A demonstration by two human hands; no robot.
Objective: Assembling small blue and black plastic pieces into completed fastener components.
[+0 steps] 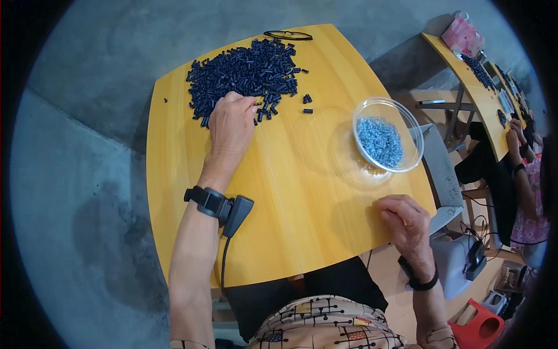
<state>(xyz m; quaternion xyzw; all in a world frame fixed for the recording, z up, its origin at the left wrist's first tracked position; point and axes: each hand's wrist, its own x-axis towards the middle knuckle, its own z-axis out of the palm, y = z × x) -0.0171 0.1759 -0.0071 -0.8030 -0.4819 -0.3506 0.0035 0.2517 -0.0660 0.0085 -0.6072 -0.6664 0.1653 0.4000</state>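
Observation:
A large heap of small dark blue cylindrical pieces (pixel 244 67) lies on the far left of the yellow wooden table (pixel 302 203). My left hand (pixel 231 119) reaches to the heap's near edge, fingers curled and drawn together. A dark piece shows by its thumb tip, but whether it is gripped is unclear. On the right stands a clear round bowl (pixel 417 139) with many tiny light blue springs or rings (pixel 381 141) in it. Below the bowl, at the table's right near edge, my right hand (pixel 407 224) is closed with bent fingers; anything inside them is hidden.
A few loose pieces (pixel 307 110) lie right of the heap. Thin black-framed glasses (pixel 288 35) rest at the far edge. A cabled device (pixel 237 215) is strapped to my left wrist. Rightward are a grey bin (pixel 453 264), a red stool (pixel 478 328) and another person's table (pixel 465 81).

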